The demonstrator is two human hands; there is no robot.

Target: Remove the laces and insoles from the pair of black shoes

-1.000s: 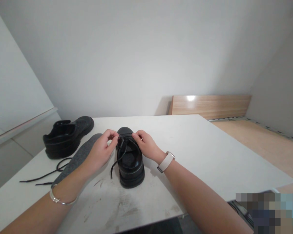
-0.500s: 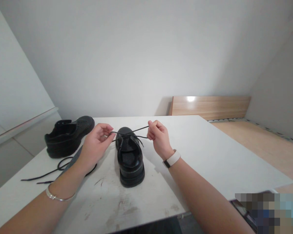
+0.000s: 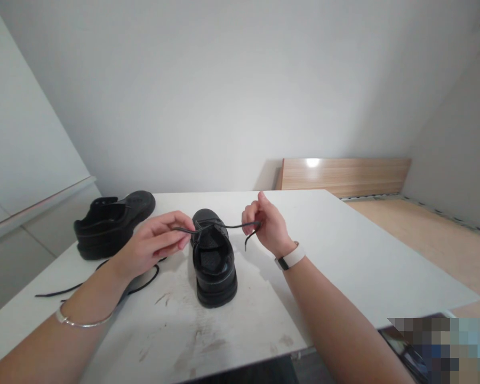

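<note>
A black shoe [image 3: 216,277] stands upright on the white table, its heel toward me and its toe toward the wall. A black shoelace [image 3: 237,226] stretches across its upper part, from one hand to the other. My left hand [image 3: 156,240], left of the shoe's opening, pinches one stretch of the lace between thumb and fingers. On the right, my right hand [image 3: 266,221] has its fingers curled round the other stretch, thumb up, and a short lace end hangs below it. Where the laces cross over the tongue is partly hard to make out.
A second black shoe [image 3: 104,226] sits at the left back of the white table [image 3: 324,256]. A loose black lace [image 3: 56,292] lies in front of it, partly under my left forearm. Behind the table's right side is a wooden board [image 3: 344,173].
The crossed lace strands now form one line over the shoe. My left hand has moved right, closer to the shoe; my right hand has shifted slightly right and turned thumb up.
</note>
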